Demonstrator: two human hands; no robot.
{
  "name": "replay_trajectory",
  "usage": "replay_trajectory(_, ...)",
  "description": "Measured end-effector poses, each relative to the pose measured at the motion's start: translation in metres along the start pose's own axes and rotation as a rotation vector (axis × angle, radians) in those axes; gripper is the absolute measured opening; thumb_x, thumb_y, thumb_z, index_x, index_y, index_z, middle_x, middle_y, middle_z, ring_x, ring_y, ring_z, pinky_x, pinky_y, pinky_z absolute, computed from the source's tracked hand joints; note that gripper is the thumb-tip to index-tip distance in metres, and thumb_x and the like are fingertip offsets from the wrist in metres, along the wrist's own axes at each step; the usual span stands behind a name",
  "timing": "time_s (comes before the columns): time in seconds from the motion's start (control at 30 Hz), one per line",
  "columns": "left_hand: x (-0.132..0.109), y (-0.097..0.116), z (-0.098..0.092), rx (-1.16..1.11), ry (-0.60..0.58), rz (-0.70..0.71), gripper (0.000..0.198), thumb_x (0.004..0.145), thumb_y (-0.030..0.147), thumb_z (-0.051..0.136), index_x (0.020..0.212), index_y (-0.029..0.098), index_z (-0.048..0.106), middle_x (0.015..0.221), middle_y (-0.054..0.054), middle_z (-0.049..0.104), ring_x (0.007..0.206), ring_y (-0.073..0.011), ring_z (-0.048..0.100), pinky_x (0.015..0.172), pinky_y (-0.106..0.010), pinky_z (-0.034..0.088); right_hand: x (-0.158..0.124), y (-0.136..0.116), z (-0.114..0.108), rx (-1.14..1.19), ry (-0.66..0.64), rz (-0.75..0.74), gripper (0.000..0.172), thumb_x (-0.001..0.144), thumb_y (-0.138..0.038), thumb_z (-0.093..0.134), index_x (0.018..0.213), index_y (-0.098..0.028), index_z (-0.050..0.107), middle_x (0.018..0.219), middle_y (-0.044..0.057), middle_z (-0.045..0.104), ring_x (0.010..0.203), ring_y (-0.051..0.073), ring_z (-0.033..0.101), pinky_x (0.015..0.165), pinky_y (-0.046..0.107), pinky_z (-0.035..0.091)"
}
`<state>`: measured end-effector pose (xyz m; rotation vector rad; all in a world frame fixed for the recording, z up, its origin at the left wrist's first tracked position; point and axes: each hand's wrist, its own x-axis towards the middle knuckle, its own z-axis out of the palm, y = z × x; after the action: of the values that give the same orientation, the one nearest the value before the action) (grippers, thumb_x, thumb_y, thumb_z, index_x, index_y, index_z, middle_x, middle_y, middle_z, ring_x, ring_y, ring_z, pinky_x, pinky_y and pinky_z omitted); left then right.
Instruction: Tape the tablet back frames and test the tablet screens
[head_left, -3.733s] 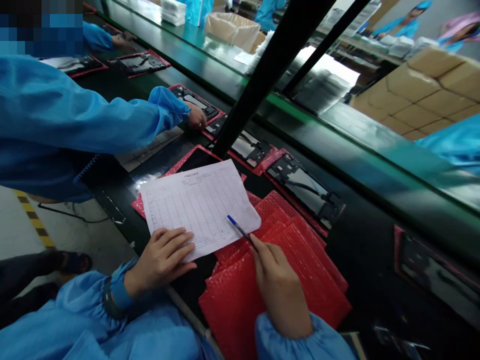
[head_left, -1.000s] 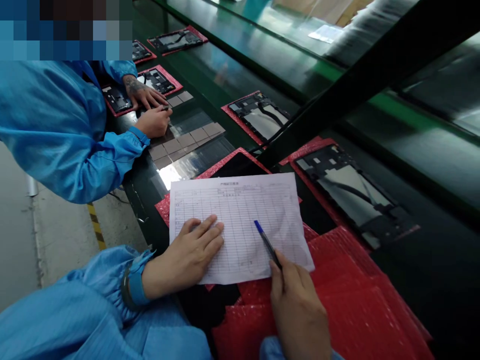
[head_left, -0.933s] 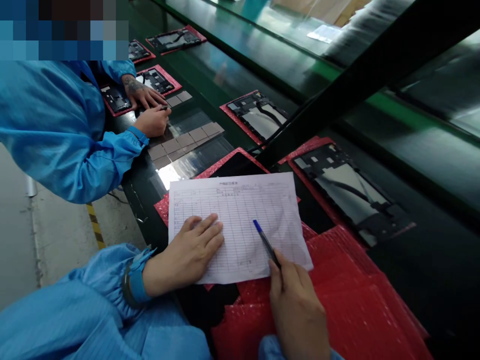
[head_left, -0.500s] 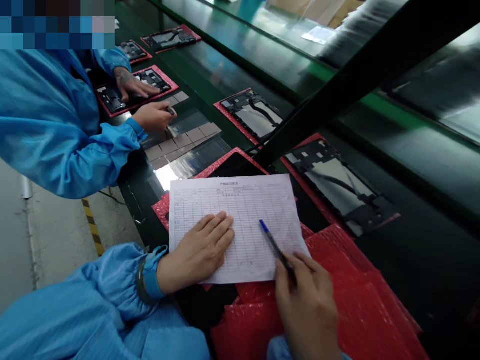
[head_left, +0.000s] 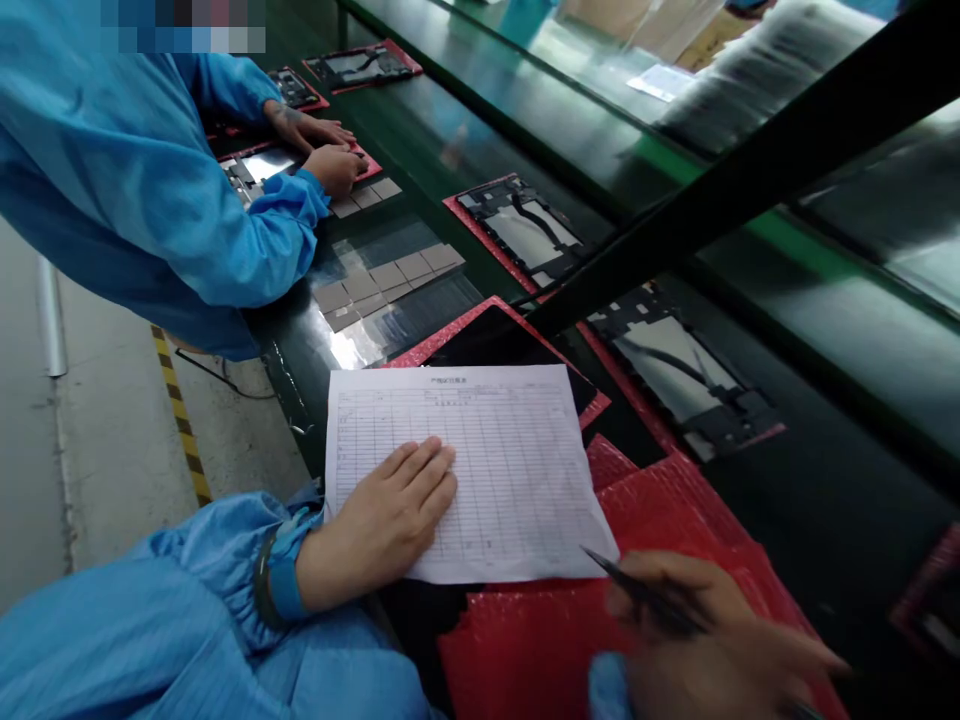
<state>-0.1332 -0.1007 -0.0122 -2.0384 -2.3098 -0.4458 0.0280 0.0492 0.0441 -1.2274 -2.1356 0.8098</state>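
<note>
Dark workbench with green edging ran away from the head camera, black device frames lying on red padding along it. Through my feed, the left hand lay open and flat on a ruled printed form, grasping nothing. The form's lower edge overlapped red bubble-wrap bags. Just past its lower right corner, the motion-blurred right hand gripped a pen above those bags, its tip off the paper. Farther along, a co-worker's hands rested on another frame, near grey square pads.
</note>
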Motion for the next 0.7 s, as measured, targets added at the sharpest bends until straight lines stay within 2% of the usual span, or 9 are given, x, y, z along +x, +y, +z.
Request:
replay_trajectory(0.1, -0.006, 0.002, 0.001, 0.010, 0.021, -0.005, 0.038, 0.087, 0.017, 0.046, 0.124, 0.008, 0.051, 0.140, -0.015, 0.050, 0.134, -0.0274, 0.039, 0.113, -0.038, 0.025, 0.003, -0.019, 0.023, 0.170, -0.072, 0.074, 0.036, 0.086, -0.054, 0.048, 0.078, -0.020, 0.059, 0.066, 0.003, 0.062, 0.059, 0.016, 0.059, 0.058, 0.029, 0.048)
replay_trajectory(0.17, -0.011, 0.002, 0.001, 0.025, 0.044, -0.009, 0.038, 0.088, 0.016, 0.045, 0.124, 0.008, 0.050, 0.139, -0.015, 0.051, 0.134, -0.0276, 0.040, 0.112, -0.038, 0.026, 0.011, -0.023, 0.036, 0.200, -0.183, 0.029, 0.032, 0.080, -0.052, 0.058, 0.079, -0.020, 0.062, 0.071, 0.003, 0.064, 0.065, 0.016, 0.061, 0.064, 0.029, 0.048)
replay_trajectory(0.33, -0.021, 0.001, -0.005, 0.061, 0.051, -0.034, 0.037, 0.092, 0.027, 0.045, 0.122, 0.008, 0.052, 0.136, -0.016, 0.054, 0.131, -0.0280, 0.044, 0.110, -0.039, 0.029, 0.034, -0.018, 0.062, 0.250, -0.335, -0.037, 0.043, 0.086, -0.056, 0.047, 0.068, -0.020, 0.060, 0.062, 0.000, 0.057, 0.062, 0.014, 0.055, 0.060, 0.027, 0.045)
replay_trajectory(0.43, -0.020, 0.002, -0.006, 0.073, 0.050, -0.025, 0.042, 0.092, 0.037, 0.047, 0.120, 0.006, 0.054, 0.135, -0.017, 0.054, 0.130, -0.0301, 0.045, 0.108, -0.040, 0.031, 0.042, -0.018, 0.077, 0.372, -0.383, 0.015, 0.045, 0.090, -0.057, 0.039, 0.082, -0.019, 0.063, 0.070, 0.001, 0.062, 0.066, 0.014, 0.058, 0.066, 0.028, 0.048)
replay_trajectory(0.5, -0.017, 0.004, -0.005, 0.076, 0.063, -0.019, 0.044, 0.091, 0.039, 0.048, 0.117, 0.004, 0.056, 0.133, -0.020, 0.055, 0.129, -0.0309, 0.046, 0.107, -0.040, 0.032, 0.045, -0.019, 0.084, 0.432, -0.390, 0.058, 0.044, 0.090, -0.056, 0.040, 0.091, -0.019, 0.063, 0.076, 0.002, 0.065, 0.069, 0.014, 0.060, 0.071, 0.030, 0.049)
replay_trajectory(0.7, -0.009, 0.008, 0.002, 0.055, 0.117, -0.035, 0.037, 0.088, 0.033, 0.052, 0.109, 0.003, 0.059, 0.127, -0.021, 0.059, 0.124, -0.0304, 0.050, 0.104, -0.040, 0.035, 0.047, -0.014, 0.091, 0.429, -0.368, 0.085, 0.042, 0.085, -0.058, 0.049, 0.086, -0.018, 0.064, 0.071, 0.001, 0.065, 0.064, 0.013, 0.059, 0.064, 0.028, 0.048)
